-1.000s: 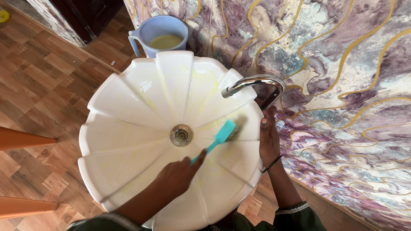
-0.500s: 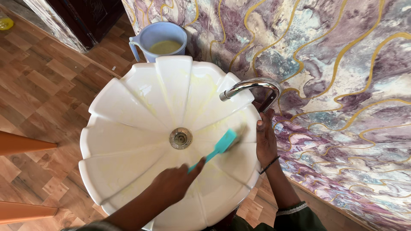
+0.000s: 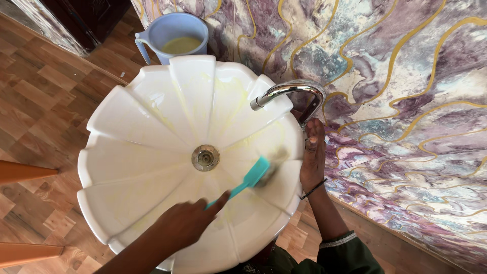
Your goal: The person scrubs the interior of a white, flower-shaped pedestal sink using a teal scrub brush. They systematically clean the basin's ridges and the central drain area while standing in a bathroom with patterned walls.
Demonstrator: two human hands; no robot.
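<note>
No packages, labels, signs or screens are visible.

- You scrubbed a white basin (image 3: 152, 116) streaked with pale yellow.
- Your brush (image 3: 243, 181) was turquoise.
- The tap (image 3: 291, 91) shone chrome.
- The wall (image 3: 395, 76) was purple marble, veined gold.
- The jug (image 3: 170, 30) was pale blue, its liquid yellowish.
- The floor (image 3: 40, 101) showed brown wood-pattern tiles.
</note>
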